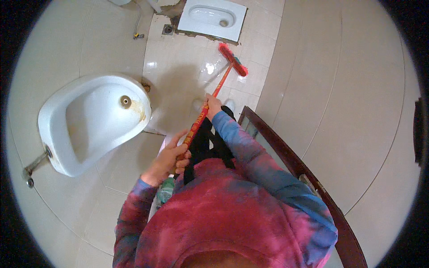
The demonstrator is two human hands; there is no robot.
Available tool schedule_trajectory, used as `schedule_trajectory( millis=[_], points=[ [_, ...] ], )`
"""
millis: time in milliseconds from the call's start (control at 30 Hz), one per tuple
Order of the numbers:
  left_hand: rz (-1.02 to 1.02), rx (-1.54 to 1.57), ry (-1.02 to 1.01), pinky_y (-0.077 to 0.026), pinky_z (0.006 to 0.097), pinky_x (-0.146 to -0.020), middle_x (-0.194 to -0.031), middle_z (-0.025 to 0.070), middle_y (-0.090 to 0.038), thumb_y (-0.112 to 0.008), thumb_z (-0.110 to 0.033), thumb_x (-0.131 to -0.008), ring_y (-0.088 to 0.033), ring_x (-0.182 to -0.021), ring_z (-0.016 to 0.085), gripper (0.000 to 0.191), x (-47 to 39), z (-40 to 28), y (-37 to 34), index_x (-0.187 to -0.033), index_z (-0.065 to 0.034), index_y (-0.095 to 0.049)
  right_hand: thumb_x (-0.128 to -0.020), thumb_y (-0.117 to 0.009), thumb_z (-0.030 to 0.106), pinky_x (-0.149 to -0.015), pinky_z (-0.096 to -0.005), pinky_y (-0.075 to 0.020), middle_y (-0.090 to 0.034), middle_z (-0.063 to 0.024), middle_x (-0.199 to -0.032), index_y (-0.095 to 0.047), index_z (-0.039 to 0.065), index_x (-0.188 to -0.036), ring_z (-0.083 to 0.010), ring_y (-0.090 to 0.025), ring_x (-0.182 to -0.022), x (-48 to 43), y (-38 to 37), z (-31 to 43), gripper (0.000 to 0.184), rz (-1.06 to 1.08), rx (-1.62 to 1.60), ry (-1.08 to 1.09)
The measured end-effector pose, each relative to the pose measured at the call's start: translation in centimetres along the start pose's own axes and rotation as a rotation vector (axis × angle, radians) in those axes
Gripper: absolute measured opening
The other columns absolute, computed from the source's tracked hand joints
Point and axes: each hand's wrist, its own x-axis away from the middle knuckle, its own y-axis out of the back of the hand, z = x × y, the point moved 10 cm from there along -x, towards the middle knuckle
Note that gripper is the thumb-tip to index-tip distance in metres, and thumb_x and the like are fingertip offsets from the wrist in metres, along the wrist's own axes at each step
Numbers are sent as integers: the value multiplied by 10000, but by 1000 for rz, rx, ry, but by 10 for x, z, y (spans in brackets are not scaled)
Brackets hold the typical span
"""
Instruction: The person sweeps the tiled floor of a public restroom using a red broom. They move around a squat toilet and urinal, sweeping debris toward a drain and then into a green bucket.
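A long-handled brush with a red head (233,59) and red bristles lies across the tiled floor in front of me. My left hand (169,160) wraps the upper end of its red, printed handle (196,127). Farther down the same pole, my right hand (213,104) grips it near my shoes. The brush head rests on wet, shiny tiles, just short of the front edge of a white squat toilet (211,20).
A white wall urinal (97,117) with stains near its drain hangs at my left. Beside the squat toilet are a floor drain (168,29) and broken flooring. A dark-framed door (285,157) stands close on my right. A green bottle (166,189) is by my left side.
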Motion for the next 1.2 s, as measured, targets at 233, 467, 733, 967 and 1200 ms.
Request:
schedule_trajectory(
  millis=[233,467,733,967,1200],
  points=[
    [133,-111,-414,-488,279,-623,-932,88,-593,-482,-241,-927,-599,-719,194,321,12,-35,-20,-1220,-110,-486,-874,-500,137,-373,-270,-346,-377,7,-555,-379,126,-708,-98,-388,-434,40,12,64,206,47,-382,-14],
    [-46,-354,-1064,-438,249,-680,-786,26,-603,-503,-126,-915,-537,-737,97,200,-78,-117,-70,-762,-22,-582,-830,-456,92,-460,-325,-401,-422,-26,-612,-395,102,-743,-185,-426,-510,-71,54,112,107,122,31,274],
    [-503,-320,-1268,-351,233,-527,-593,-22,-473,-523,-104,-905,-424,-578,59,320,-12,-171,0,-604,2,-498,-687,-700,127,-654,-395,-484,-594,-144,-759,-544,10,-819,-287,-600,-714,-26,-99,100,236,521,1412,933],
    [-545,-605,-1365,-334,245,-513,-586,16,-472,-538,-60,-862,-410,-572,74,251,77,-231,13,-631,26,-493,-693,-716,115,-685,-353,-476,-582,-76,-793,-548,51,-836,-216,-575,-748,20,-270,63,230,876,1126,954],
    [-531,-1054,-1591,-345,302,-499,-590,57,-444,-604,21,-685,-425,-538,242,214,106,-241,-39,-564,-16,-432,-850,-549,160,-542,-261,-411,-423,3,-605,-413,122,-696,-127,-449,-565,48,-341,33,209,913,39,-219]
  ],
)
